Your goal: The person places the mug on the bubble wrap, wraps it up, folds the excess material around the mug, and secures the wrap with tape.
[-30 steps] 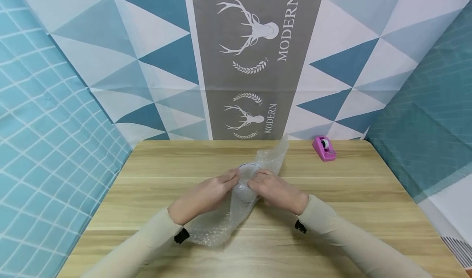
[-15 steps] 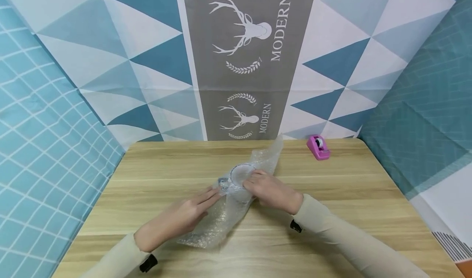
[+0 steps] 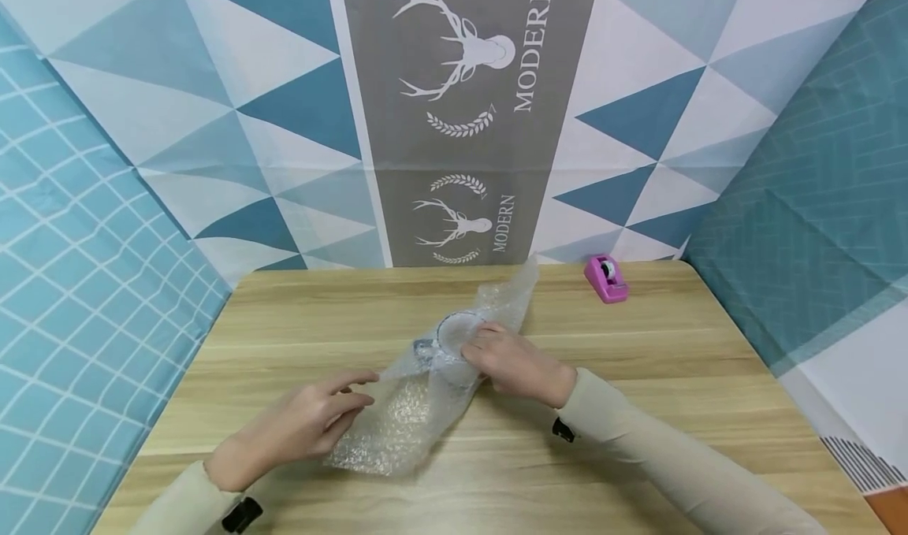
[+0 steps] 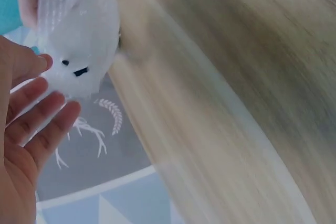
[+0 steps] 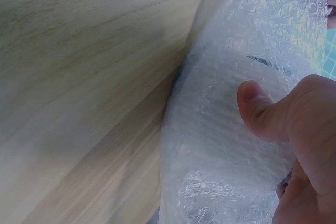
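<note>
A white cup (image 3: 457,333) with a dark rim stands on the table, wrapped in a sheet of clear bubble wrap (image 3: 397,429). Its side shows through the wrap in the right wrist view, and dark marks show on it in the left wrist view. My right hand (image 3: 521,364) grips the wrapped cup from the right, its thumb (image 5: 257,106) pressing the plastic; the other fingers are partly hidden. My left hand (image 3: 301,425) is by the wrap's left edge with fingers (image 4: 55,132) spread and holding nothing; whether the fingertips touch the plastic I cannot tell.
A pink tape dispenser (image 3: 606,278) sits near the table's back right. The wooden table (image 3: 298,306) meets a patterned cloth backdrop (image 3: 454,141) behind it. Blue cloth (image 3: 92,322) hangs on the left, green-blue cloth (image 3: 794,204) on the right.
My left hand has come off the cup and moved down and left along the wrap, its fingers spreading. My right hand keeps its grip on the cup. The head view has shifted slightly.
</note>
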Available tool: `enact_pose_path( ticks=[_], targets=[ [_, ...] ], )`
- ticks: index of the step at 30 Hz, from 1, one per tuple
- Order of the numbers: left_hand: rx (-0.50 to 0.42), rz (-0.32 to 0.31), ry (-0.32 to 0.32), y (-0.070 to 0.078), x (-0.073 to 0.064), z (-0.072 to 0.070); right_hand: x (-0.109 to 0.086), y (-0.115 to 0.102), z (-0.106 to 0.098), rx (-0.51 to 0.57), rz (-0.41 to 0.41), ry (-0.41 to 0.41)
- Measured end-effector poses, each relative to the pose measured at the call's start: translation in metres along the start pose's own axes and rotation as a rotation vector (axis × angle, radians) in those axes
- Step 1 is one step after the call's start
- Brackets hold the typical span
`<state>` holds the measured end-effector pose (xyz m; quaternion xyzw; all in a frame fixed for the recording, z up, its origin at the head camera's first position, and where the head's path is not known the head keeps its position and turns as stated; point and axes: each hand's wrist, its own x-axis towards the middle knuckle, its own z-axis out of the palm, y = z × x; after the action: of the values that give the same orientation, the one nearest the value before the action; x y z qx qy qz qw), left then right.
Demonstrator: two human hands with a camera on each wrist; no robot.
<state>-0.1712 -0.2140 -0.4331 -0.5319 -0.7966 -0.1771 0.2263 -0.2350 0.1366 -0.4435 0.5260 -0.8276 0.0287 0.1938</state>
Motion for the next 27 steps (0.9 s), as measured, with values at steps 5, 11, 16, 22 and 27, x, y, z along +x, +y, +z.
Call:
enact_pose_path(
  ticks=[5, 11, 16, 22, 27],
  targets=[
    [-0.054, 0.0, -0.041, -0.002, -0.004, -0.005, 0.002, 0.002, -0.002, -0.014, 0.009, -0.012],
    [-0.019, 0.032, -0.117, 0.002, -0.018, 0.0, 0.003, 0.002, -0.002, -0.011, 0.006, -0.018],
    [0.048, 0.072, -0.143, 0.001, -0.028, 0.008, 0.0, 0.002, -0.001, -0.007, 0.009, -0.019],
    [0.158, 0.116, -0.121, -0.001, -0.035, 0.015, -0.001, 0.002, -0.002, -0.009, 0.017, -0.023],
    [0.211, 0.237, 0.018, 0.001, -0.033, 0.018, 0.0, 0.0, -0.002, -0.009, 0.0, -0.001]
  ],
)
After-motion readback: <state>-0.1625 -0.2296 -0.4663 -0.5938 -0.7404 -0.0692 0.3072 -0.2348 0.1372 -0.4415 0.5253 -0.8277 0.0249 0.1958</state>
